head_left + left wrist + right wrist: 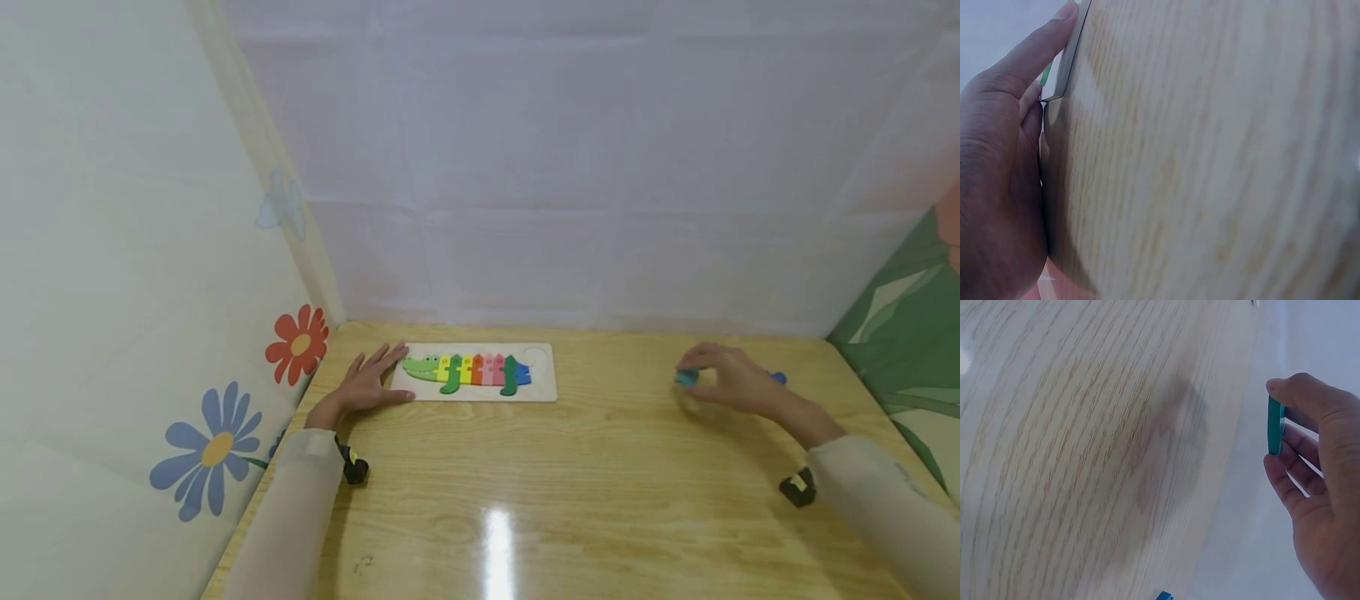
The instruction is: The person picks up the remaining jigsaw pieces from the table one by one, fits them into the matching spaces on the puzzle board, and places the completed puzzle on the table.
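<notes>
A wooden crocodile puzzle board [474,395] lies flat near the table's back edge. Set in it are a green head piece [422,368], several coloured body pieces, and a blue piece [523,374] at the right; a bare recess shows at the tail end. My left hand [367,386] rests at the board's left end with fingers spread, the thumb along its near edge. Off to the right, my right hand [723,379] pinches a teal puzzle piece [1275,425] between thumb and fingers, raised over the table.
Another blue piece [778,377] lies on the table beyond the right wrist, partly hidden by it. A white cloth [510,208] hangs behind the table [585,483]. Flower-printed sheets [112,250] stand along the sides.
</notes>
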Tool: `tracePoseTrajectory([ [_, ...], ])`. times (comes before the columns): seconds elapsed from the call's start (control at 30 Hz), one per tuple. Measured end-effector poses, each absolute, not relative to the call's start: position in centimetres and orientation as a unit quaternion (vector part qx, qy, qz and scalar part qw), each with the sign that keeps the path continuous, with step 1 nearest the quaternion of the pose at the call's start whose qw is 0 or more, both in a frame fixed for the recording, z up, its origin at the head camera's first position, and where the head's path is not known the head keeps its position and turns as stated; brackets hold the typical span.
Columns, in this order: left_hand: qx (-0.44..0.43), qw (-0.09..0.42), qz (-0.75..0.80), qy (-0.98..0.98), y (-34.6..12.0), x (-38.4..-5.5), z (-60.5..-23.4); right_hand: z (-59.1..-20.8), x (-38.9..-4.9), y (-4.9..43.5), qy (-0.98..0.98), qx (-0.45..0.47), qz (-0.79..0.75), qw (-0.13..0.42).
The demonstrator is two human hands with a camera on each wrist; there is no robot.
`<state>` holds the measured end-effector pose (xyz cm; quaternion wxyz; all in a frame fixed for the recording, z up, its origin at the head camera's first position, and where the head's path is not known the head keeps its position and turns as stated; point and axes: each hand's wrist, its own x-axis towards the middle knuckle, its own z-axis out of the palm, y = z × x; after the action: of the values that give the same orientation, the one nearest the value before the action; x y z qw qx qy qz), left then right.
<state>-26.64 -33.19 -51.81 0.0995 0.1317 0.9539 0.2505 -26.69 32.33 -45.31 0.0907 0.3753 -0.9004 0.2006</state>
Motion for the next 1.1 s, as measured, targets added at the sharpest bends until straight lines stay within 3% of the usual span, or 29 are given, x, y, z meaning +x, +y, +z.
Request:
tracePoseTrajectory([
  [0.37,0.134,0.098,0.254,0.953,-33.1,-26.5,-51.5,-45.4,-27.2,30.8,-0.878,0.409,0.222,0.110],
  [1.1,0.130,0.098,0.257,0.953,-33.0,-26.4,-51.4,-45.3,-28.2,27.7,-0.874,0.415,0.234,0.098],
])
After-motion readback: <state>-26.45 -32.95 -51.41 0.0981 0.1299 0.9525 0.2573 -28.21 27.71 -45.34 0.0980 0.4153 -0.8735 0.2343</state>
